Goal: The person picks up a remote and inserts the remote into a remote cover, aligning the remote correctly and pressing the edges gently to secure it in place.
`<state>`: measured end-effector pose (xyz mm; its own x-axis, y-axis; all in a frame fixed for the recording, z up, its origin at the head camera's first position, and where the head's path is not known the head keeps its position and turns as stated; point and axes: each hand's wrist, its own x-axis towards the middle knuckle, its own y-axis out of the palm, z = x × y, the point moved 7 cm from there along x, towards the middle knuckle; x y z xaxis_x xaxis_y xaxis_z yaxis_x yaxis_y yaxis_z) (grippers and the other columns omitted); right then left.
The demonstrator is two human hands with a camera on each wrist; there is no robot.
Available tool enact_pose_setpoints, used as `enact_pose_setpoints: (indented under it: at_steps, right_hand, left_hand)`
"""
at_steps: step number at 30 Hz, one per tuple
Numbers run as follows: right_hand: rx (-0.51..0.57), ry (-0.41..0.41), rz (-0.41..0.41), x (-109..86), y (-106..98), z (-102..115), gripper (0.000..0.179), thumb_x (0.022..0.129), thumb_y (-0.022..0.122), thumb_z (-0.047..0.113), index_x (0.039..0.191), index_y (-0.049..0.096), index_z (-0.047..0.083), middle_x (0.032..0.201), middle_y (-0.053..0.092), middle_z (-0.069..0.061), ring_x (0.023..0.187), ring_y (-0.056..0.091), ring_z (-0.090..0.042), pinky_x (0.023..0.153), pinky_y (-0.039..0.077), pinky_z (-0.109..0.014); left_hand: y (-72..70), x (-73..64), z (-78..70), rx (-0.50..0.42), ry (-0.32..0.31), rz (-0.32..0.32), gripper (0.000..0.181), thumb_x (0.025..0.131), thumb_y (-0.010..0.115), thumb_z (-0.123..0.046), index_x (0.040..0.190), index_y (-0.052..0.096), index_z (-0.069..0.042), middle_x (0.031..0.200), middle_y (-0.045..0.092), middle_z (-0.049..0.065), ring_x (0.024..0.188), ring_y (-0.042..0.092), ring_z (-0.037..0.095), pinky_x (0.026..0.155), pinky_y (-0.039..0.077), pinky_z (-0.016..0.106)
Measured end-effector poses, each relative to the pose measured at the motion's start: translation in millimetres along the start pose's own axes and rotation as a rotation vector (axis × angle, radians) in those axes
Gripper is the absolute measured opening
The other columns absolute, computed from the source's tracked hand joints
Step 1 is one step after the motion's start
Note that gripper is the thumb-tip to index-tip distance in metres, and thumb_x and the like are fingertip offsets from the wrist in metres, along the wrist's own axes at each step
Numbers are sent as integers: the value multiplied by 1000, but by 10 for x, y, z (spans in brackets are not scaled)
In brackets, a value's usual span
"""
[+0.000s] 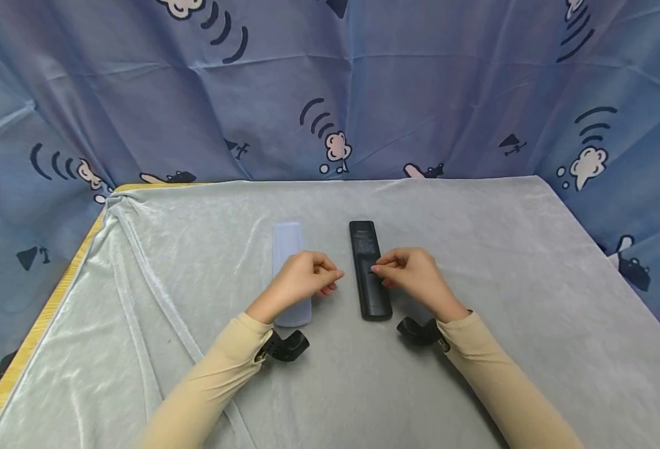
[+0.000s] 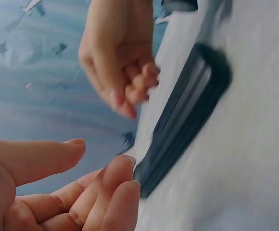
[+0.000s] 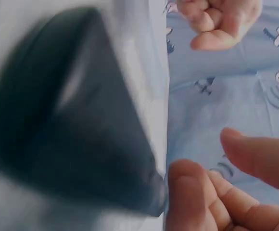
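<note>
A long black remote control (image 1: 370, 271) lies on the cloth, small print showing on its upper part. My right hand (image 1: 414, 274) is at its right side, fingertips overlapping the remote in the head view. In the right wrist view the thumb (image 3: 259, 159) stands apart from the bent fingers, with nothing between them. To the left, my left hand (image 1: 304, 274) has loosely bent fingers and holds nothing. Its thumb (image 2: 48, 159) is spread from the fingers in the left wrist view. Partly hidden beneath that hand and wrist is a pale, translucent flat sleeve (image 1: 287, 240).
A light grey velvety cloth (image 1: 476, 237) covers the table, with raised folds on the left. The yellow table edge (image 1: 43, 305) shows at the far left. Behind hangs a blue printed curtain (image 1: 420, 93). Each wrist wears a black camera mount (image 1: 287, 346).
</note>
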<state>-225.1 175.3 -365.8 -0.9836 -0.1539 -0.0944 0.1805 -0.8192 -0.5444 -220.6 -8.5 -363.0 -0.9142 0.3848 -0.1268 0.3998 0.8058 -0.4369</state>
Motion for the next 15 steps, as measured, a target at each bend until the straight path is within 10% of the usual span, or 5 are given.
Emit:
enact_pose_setpoints:
  at_steps: [8, 15]
  right_hand:
    - [101, -59, 81, 69, 291, 305, 19, 87, 68, 10, 95, 67, -6, 82, 67, -19, 64, 62, -18, 62, 55, -32]
    - [177, -62, 128, 113, 621, 413, 15, 85, 68, 7, 91, 67, -7, 79, 68, -18, 61, 63, -17, 60, 56, -31]
  left_hand:
    - [-576, -214, 350, -20, -84, -142, 19, 90, 64, -13, 90, 65, 6, 70, 68, 8, 59, 63, 11, 59, 56, 29]
    - [-783, -237, 635, 98, -182, -141, 21, 91, 63, -15, 81, 64, 3, 60, 63, 3, 51, 58, 8, 52, 53, 26]
